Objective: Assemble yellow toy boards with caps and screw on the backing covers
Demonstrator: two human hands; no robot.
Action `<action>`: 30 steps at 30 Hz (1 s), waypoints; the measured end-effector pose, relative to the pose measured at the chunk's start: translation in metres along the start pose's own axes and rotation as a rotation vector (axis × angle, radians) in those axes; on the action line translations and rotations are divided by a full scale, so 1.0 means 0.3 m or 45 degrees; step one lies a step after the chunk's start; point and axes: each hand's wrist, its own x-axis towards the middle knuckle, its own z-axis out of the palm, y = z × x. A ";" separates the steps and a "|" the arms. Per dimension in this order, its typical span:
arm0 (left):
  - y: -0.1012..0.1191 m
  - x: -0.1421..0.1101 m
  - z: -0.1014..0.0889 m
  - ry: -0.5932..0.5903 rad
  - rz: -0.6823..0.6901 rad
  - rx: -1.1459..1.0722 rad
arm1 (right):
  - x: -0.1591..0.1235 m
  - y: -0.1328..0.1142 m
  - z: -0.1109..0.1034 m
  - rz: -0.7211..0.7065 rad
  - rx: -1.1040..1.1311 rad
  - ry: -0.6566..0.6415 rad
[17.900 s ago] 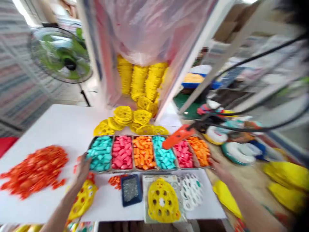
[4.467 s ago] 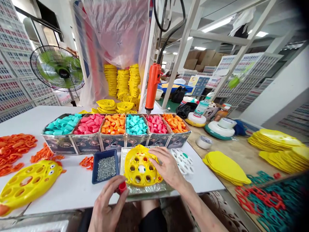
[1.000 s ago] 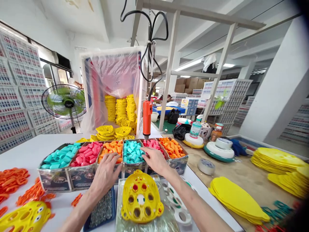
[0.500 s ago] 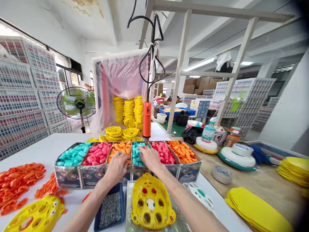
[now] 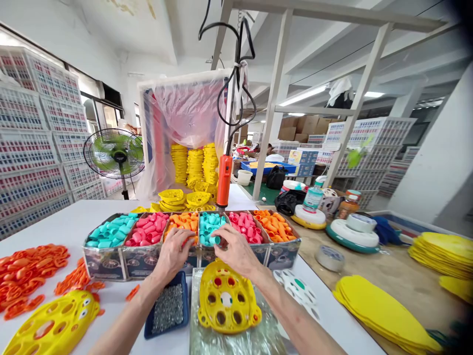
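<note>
A yellow shell with round holes [image 5: 227, 301] lies on a clear sheet at the table's front edge, between my forearms. Behind it stands a row of cardboard compartments [image 5: 103, 261] filled with teal, pink and orange tubes. My right hand [image 5: 238, 251] pinches a teal tube [image 5: 215, 240] at the front edge of the middle teal compartment [image 5: 207, 224]. My left hand [image 5: 173, 254] is curled over the front of the orange compartment [image 5: 184, 222]; whether it holds a piece is hidden. A blue tray of screws [image 5: 168, 308] sits under my left wrist.
An orange power screwdriver [image 5: 223, 180] hangs on a cable just behind the compartments. Orange rings [image 5: 25, 271] and a second yellow shell [image 5: 51, 325] lie at the left. White discs [image 5: 298, 291], a tape roll [image 5: 330, 257] and stacked yellow flat pieces [image 5: 380, 310] are at the right. A fan [image 5: 114, 154] stands at the back left.
Both hands have drawn back from inside the compartments toward their front edge. My right hand now holds a teal tube. The view has shifted slightly.
</note>
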 end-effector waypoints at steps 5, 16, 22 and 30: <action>0.069 -0.119 -0.045 0.064 -0.123 -0.122 | -0.070 -0.029 -0.047 -0.034 0.162 -0.176; 0.225 -0.498 -0.079 -0.032 -0.405 -0.410 | -0.205 -0.043 -0.021 -0.124 0.074 -0.723; 0.257 -0.515 -0.075 -0.023 -0.450 -0.443 | -0.212 -0.041 0.012 -0.117 0.016 -0.733; 0.293 -0.512 -0.050 -0.042 -0.553 -0.483 | -0.232 -0.038 0.019 -0.111 -0.070 -0.648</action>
